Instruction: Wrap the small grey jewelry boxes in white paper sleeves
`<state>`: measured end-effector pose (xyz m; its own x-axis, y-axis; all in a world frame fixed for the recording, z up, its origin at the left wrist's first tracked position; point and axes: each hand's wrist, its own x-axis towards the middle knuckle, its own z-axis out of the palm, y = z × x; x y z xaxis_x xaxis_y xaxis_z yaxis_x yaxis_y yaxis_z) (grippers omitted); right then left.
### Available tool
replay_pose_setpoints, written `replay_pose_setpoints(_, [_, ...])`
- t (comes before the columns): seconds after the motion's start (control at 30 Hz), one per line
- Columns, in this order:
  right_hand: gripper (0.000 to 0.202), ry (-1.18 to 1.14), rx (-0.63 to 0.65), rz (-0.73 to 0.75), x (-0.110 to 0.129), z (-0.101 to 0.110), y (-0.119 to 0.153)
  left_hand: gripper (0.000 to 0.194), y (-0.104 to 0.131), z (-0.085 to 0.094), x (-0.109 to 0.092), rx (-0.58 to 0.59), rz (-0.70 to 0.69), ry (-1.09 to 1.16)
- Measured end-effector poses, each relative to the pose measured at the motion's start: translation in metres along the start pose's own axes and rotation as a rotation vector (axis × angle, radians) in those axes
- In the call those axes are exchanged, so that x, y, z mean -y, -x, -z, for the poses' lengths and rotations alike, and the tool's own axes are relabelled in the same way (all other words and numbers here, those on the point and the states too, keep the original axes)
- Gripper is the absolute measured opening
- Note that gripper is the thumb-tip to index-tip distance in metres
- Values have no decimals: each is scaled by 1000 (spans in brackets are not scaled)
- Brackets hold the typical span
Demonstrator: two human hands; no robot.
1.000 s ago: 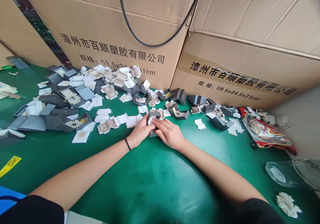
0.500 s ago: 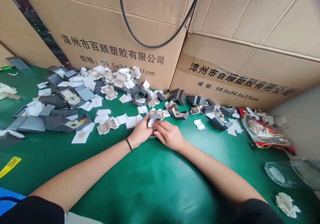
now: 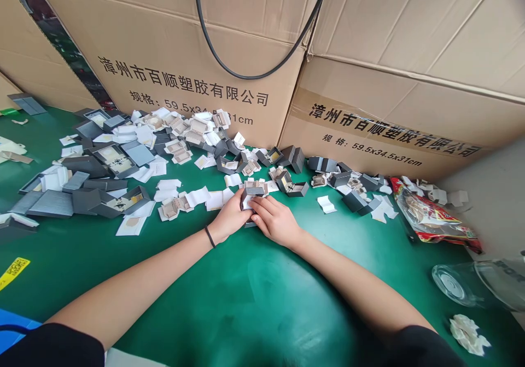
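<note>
Head view: two hands, left hand [image 3: 230, 217] and right hand [image 3: 274, 220], both clasp one small grey box [image 3: 251, 193] mid-table [image 3: 229, 296], near the far edge. Two cardboard cartons [image 3: 197, 55] stand behind; loose boxes too many to count. Hands and box unchanged since earlier frames.

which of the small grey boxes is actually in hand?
The open grey box at table centre, gripped between left hand and right hand; every other box lies untouched.
</note>
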<state>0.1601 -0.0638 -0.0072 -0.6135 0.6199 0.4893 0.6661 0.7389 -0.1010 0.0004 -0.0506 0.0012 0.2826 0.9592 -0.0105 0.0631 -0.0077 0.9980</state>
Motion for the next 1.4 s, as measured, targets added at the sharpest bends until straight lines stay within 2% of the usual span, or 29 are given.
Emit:
replay_pose_setpoints(0.17, [36,-73,-9,-12,-3,0,0,48,1,5,-4,117,55,208])
replay_pose_setpoints(0.27, [36,-123,-9,-29,-4,1,-1,44,1,6,-4,132,126,350])
replay_pose_setpoints(0.4, [32,-173,-13,-56,-4,1,-1,36,0,4,-1,117,145,477])
replay_pose_setpoints(0.53, [30,-238,-91,-50,-4,2,1,32,-1,4,-1,17,133,437])
replay_pose_setpoints(0.67, [36,-218,-203,-131,-10,1,2,30,-6,12,-7,-112,157,429])
replay_pose_setpoints(0.73, [41,-138,-142,-189,-14,-2,2,29,-8,17,-9,-177,140,433])
replay_pose_setpoints(0.87, [46,-9,98,-266,-21,-9,0,26,-12,22,-10,-270,110,454])
replay_pose_setpoints(0.97, [45,10,143,-268,-23,-11,1,27,-10,19,-10,-262,127,417])
replay_pose_setpoints(1.17, [30,53,62,-258,-26,-8,3,31,-8,18,-10,-224,150,338])
replay_pose_setpoints(1.4, [29,16,14,-277,-32,-9,2,32,-9,18,-10,-175,149,304])
